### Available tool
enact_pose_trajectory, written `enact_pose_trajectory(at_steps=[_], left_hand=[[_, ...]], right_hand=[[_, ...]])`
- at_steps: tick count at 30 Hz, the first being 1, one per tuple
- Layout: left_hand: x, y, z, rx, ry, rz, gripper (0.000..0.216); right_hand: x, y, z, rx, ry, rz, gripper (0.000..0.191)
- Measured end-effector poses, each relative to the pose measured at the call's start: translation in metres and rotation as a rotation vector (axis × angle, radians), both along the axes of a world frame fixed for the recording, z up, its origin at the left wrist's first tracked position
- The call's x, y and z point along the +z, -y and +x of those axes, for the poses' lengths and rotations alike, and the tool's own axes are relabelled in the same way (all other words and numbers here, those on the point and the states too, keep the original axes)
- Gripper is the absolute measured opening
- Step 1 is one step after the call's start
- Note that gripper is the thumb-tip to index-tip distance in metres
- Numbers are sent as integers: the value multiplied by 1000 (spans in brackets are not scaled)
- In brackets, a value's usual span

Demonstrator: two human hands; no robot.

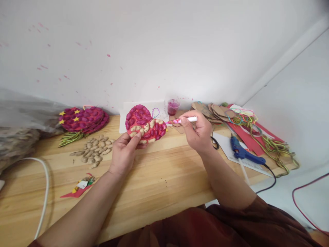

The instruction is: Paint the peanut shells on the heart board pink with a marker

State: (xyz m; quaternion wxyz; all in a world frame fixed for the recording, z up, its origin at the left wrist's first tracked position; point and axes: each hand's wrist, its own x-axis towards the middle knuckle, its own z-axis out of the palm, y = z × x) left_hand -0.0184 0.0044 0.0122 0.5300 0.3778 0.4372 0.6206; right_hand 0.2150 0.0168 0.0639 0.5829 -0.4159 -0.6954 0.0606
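My left hand [125,151] grips a heart-shaped craft piece [140,116] by its lower edge, thumb on the front. Peanuts cover its red face: many are painted magenta, while several near the middle and bottom keep their natural tan. A blue and purple loop of cord sticks out at its top. Between the fingers of my right hand [196,132] is a white-handled paintbrush [191,119], its magenta-stained tip touching the heart's right edge. Behind the brush, a clear plastic cup [173,107] holds magenta paint.
Loose peanuts [96,149] lie left of my left hand, beside a stack of finished magenta pieces with yellow stars [84,118]. On the right are cardboard cutouts [218,111], a blue glue gun [244,153] with its cord, and green cords [276,145]. A white cable [46,192] arches at left.
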Motion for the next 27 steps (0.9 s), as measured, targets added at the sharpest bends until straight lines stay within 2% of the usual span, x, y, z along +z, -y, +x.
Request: enact_pose_trajectory(at_steps=[6, 13, 17, 20, 24, 27], left_hand=[[3, -3, -1, -11, 150, -134, 35], [3, -3, -1, -23, 182, -135, 30], [2, -4, -2, -44, 189, -132, 27], [1, -5, -2, -60, 202, -134, 25], [2, -6, -2, -80, 256, -175, 22], [3, -6, -1, -115, 297, -202, 18]], right_hand=[[3, 0, -2, 126, -151, -114, 16], [0, -5, 1, 80, -209, -86, 19], [1, -6, -1, 147, -307, -163, 29], [-1, -9, -1, 142, -357, -187, 33], [-5, -13, 2, 131, -411, -180, 31], [-8, -15, 2, 203, -480, -205, 27]])
